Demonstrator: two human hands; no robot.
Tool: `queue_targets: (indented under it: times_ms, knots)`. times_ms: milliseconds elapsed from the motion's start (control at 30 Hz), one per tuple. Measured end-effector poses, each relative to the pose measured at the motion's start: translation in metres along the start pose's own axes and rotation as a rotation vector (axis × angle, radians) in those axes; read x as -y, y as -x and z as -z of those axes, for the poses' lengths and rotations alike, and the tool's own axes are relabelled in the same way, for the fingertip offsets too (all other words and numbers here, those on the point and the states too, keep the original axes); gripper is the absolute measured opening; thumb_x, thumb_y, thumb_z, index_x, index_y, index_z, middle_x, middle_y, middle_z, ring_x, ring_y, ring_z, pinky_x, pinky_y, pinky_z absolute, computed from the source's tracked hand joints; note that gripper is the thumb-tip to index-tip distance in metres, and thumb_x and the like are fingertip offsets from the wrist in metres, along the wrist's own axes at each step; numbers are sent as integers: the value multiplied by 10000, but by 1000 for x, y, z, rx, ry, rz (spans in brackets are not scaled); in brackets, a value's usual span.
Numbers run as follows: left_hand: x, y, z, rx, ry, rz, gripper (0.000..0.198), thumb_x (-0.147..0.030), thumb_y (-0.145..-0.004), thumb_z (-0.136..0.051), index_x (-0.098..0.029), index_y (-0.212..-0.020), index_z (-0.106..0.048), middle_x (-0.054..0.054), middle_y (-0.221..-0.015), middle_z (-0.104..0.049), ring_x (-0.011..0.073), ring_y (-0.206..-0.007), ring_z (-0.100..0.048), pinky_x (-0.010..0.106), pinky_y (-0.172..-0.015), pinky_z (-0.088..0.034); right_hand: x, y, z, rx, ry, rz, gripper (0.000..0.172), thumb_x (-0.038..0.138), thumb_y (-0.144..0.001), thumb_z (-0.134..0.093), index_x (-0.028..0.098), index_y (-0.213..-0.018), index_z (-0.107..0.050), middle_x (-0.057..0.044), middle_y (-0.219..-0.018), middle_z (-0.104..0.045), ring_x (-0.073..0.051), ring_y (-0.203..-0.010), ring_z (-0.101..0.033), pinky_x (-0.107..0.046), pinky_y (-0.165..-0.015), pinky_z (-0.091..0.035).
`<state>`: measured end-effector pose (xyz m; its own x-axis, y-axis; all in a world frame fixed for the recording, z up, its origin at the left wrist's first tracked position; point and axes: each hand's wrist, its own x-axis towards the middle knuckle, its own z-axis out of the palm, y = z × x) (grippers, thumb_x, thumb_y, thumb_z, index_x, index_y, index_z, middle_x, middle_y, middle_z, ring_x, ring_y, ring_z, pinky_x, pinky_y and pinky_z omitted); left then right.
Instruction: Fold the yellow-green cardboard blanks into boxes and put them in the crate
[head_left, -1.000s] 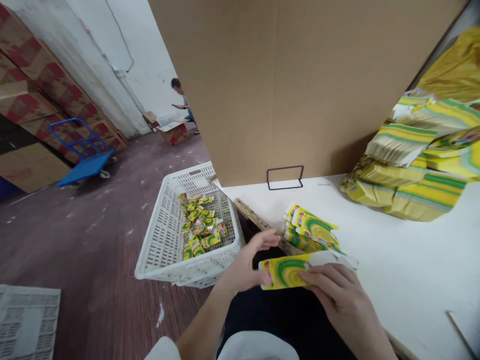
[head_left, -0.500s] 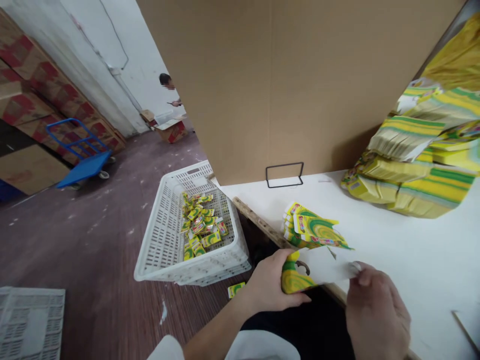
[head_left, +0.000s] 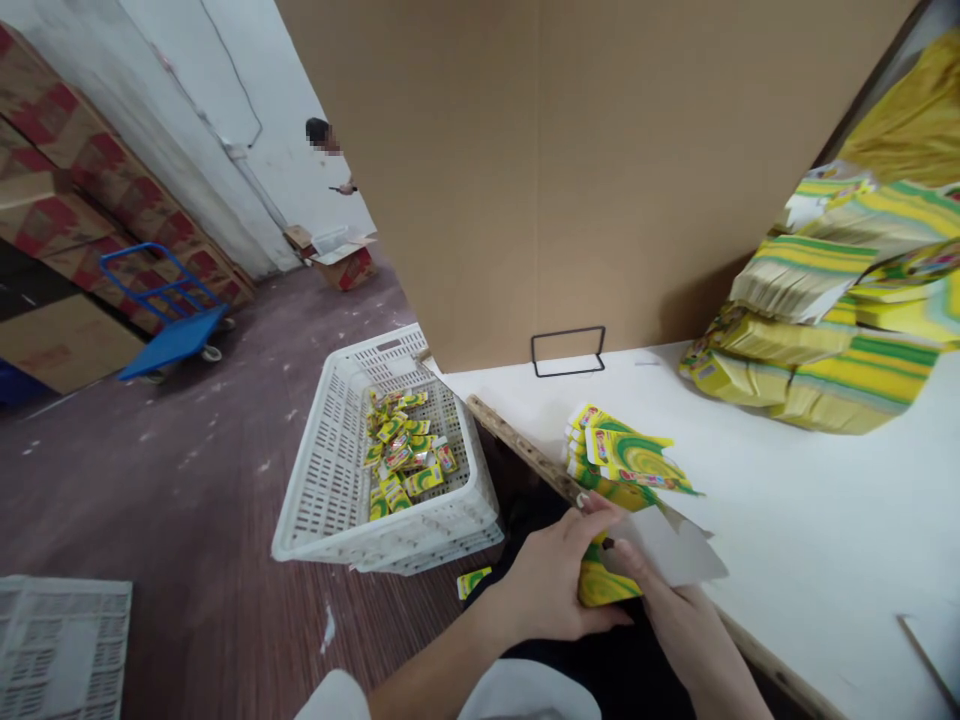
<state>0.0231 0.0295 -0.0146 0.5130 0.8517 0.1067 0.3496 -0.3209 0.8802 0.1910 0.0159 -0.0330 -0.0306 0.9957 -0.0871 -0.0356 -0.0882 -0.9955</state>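
Note:
My left hand is wrapped round a small yellow and green carton at the table's front edge. From the other side my right hand closes on the same carton, its fingers near the carton's left end. A white, unprinted flap of the carton sticks out to the right. Part of the carton is hidden by my fingers. Just beyond my hands, a fanned pile of flat yellow and green cartons lies on the white table.
A white plastic crate to my left holds many small yellow cartons. One carton lies on the floor. A tall cardboard sheet and a black wire stand are behind. Stacked flat cartons stand right. A person works far back.
My right hand has moved left, from the carton's right side onto its left end beside my left hand. The white flap now points farther right.

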Motion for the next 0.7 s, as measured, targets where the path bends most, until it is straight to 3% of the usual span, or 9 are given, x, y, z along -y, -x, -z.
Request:
queue_targets:
  times_ms: [200, 333, 433, 533, 600, 700]
  knots:
    - [6, 3, -4, -16, 8, 94, 786, -256, -633, -848, -258, -1333, -491, 102, -1249, -642, 328, -1085, -662, 430, -945, -508, -4, 2, -2, -4, 80, 206, 495, 464, -984, -537, 233, -1417, -603, -119, -1412, -643, -274, -1304, -621, -448, -1103, -509]
    - [11, -1, -8, -3, 63, 167, 878, -231, -623, -812, -245, -1392, -387, 88, -1129, -650, 286, -925, -674, 388, -821, -528, -5, 7, -5, 59, 369, 361, 543, 307, -966, -557, 283, -1506, -500, -80, -1544, -517, -276, -1426, -502, -471, -1162, -449]
    - [14, -5, -11, -95, 94, 88, 818, -210, -620, -805, -214, -1344, -422, 148, -1277, -549, 303, -1062, -627, 415, -912, -518, -7, 5, -1, 100, 536, 435, 509, 185, -958, -494, 336, -1436, -580, -32, -1562, -493, -262, -1414, -515, -434, -1130, -496]
    - [15, -6, -8, -191, 39, 47, 720, -166, -603, -797, -207, -1257, -499, 154, -1293, -543, 341, -1181, -562, 480, -1017, -469, -10, 0, 7, -2, 570, 453, 506, 168, -974, -444, 328, -1433, -585, -31, -1562, -492, -251, -1409, -518, -411, -1121, -502]
    - [15, -6, -3, -187, -4, 76, 663, -185, -627, -809, -212, -1235, -548, 142, -1258, -601, 350, -1182, -570, 500, -1032, -454, -12, -2, 12, -68, 573, 458, 502, 208, -991, -458, 324, -1474, -538, -39, -1586, -459, -256, -1436, -481, -408, -1128, -488]
    - [14, -4, 9, -135, 20, 125, 631, -295, -672, -849, -214, -1247, -602, 123, -1213, -675, 325, -1107, -637, 462, -993, -484, -13, -4, 16, 3, 594, 487, 528, 299, -984, -537, 318, -1510, -490, -63, -1609, -423, -278, -1444, -467, -400, -1108, -502]
